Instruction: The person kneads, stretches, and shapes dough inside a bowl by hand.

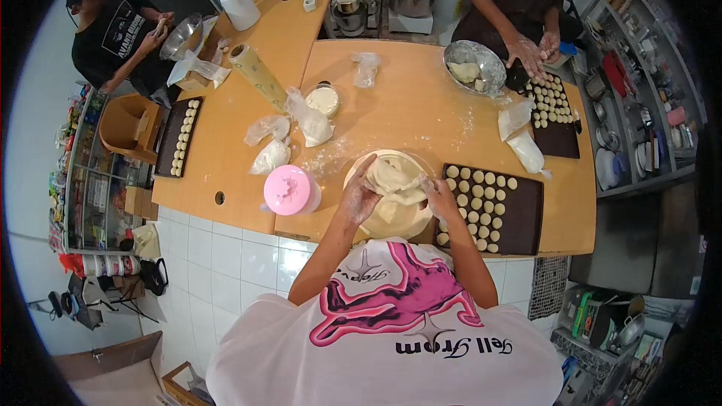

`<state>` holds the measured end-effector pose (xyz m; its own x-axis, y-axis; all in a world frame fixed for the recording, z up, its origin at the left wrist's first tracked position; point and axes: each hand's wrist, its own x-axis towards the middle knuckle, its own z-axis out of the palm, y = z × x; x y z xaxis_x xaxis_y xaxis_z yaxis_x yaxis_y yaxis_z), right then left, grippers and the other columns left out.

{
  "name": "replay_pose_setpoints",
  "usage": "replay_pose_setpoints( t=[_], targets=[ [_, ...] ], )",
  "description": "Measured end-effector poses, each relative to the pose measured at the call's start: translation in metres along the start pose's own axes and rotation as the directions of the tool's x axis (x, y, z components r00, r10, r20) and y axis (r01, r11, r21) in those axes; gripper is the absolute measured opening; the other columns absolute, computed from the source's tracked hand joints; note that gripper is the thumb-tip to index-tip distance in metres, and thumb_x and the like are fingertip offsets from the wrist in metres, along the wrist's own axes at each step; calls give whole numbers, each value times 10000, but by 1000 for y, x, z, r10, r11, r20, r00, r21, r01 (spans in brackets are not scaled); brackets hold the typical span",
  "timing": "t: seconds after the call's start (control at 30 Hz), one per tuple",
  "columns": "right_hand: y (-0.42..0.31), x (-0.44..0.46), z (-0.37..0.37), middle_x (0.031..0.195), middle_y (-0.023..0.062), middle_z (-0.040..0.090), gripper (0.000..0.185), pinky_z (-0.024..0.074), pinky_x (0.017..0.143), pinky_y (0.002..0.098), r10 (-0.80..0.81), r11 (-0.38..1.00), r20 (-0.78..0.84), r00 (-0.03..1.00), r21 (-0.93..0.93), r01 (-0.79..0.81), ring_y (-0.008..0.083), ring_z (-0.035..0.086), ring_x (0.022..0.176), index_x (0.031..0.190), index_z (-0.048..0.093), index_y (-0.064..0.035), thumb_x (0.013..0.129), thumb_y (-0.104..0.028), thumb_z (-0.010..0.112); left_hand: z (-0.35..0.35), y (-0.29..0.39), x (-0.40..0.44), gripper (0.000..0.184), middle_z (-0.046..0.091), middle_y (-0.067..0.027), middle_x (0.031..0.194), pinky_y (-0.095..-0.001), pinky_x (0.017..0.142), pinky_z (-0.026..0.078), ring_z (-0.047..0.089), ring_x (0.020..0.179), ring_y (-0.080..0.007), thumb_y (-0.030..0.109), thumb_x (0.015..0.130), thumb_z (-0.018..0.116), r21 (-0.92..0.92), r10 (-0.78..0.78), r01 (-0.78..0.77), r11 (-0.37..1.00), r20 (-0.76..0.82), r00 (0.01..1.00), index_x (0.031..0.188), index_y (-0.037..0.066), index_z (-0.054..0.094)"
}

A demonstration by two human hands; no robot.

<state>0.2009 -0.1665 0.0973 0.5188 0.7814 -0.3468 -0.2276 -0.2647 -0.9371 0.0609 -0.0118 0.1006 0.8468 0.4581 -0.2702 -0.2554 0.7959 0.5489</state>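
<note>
A soft, pale mass of dough is stretched over a cream-coloured bowl at the table's front edge. My left hand, dusted with flour, grips the dough's left side. On the right, my right hand pinches the dough's edge with closed fingers. Just beyond my right hand lies a dark baking tray with rows of small round dough balls. A pink-lidded tub stands to the left of my left hand. The inside of the bowl is mostly hidden by dough and hands.
A film roll, flour bags and a small container of white stuff stand at left. Opposite, one person's hands are over another tray, near a metal bowl. Another person works at far left.
</note>
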Motion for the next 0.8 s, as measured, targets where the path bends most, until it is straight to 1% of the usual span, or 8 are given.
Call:
replay_pose_setpoints(
  t=[0.1, 0.17, 0.23, 0.3, 0.47, 0.6, 0.7, 0.8],
  targets=[
    [5, 3, -1, 612, 20, 544, 473, 446, 453, 236, 164, 986, -109, 980, -17, -167, 85, 505, 508, 836, 605, 1, 910, -453, 491, 0, -2, -7, 422, 534, -117, 1191, -348, 891, 493, 556, 1068, -228, 151, 914, 428, 16, -128, 131, 991, -120, 984, 1328, 81, 387],
    [11, 4, -2, 577, 19, 538, 509, 452, 416, 244, 270, 960, -177, 946, -25, -279, 100, 501, 478, 760, 598, -13, 891, -494, 497, -92, -39, 20, 391, 560, -112, 1139, -342, 870, 503, 572, 1032, -210, 164, 921, 437, -276, -197, 311, 910, 372, 907, 1299, 66, 415],
    [12, 0, 3, 590, 16, 542, 497, 446, 410, 245, 304, 953, -193, 933, 80, -294, 103, 504, 476, 807, 606, -12, 861, -502, 542, -86, -39, 15, 383, 552, -122, 1151, -348, 878, 496, 570, 1036, -211, 172, 919, 451, -235, -277, 373, 898, 357, 892, 1283, 56, 432],
    [14, -2, 2, 645, 22, 566, 481, 449, 422, 244, 345, 938, -142, 928, 99, -333, 107, 524, 508, 885, 604, -10, 836, -489, 588, -51, -32, -4, 394, 510, -145, 1228, -367, 917, 470, 549, 1078, -232, 177, 908, 470, 88, -323, 346, 934, -204, 924, 1279, 49, 436],
    [16, -9, 4, 925, 63, 629, 482, 486, 537, 255, 282, 959, -5, 959, 10, -282, 113, 600, 719, 1125, 541, -11, 809, -348, 677, -42, -29, -10, 417, 563, -126, 1127, -357, 838, 514, 599, 974, -217, 281, 919, 519, 54, -310, 327, 943, -211, 927, 1218, -4, 466],
    [32, 1, 8, 962, 72, 635, 496, 498, 601, 257, 160, 974, 9, 987, 163, -160, 130, 611, 767, 1141, 553, 20, 780, -279, 714, -34, -24, -12, 439, 592, -124, 1086, -341, 788, 540, 621, 941, -206, 332, 916, 532, 113, -282, 335, 935, -329, 901, 1179, -18, 500],
    [49, 11, 3, 986, 63, 628, 462, 502, 648, 263, 166, 968, 55, 985, 179, -173, 124, 608, 802, 1154, 541, 14, 791, -221, 703, -27, -17, -17, 396, 597, -126, 1083, -333, 797, 536, 625, 933, -208, 263, 909, 557, 92, -313, 351, 932, -288, 905, 1179, -22, 505],
    [54, 13, -5, 1024, 43, 616, 461, 505, 706, 271, 233, 952, 143, 962, 167, -255, 122, 600, 860, 1196, 508, -1, 800, -148, 691, -35, -19, -19, 384, 598, -122, 1094, -323, 813, 529, 622, 948, -209, 161, 876, 605, 266, -264, 316, 911, -214, 941, 1194, -23, 498]
  ],
)
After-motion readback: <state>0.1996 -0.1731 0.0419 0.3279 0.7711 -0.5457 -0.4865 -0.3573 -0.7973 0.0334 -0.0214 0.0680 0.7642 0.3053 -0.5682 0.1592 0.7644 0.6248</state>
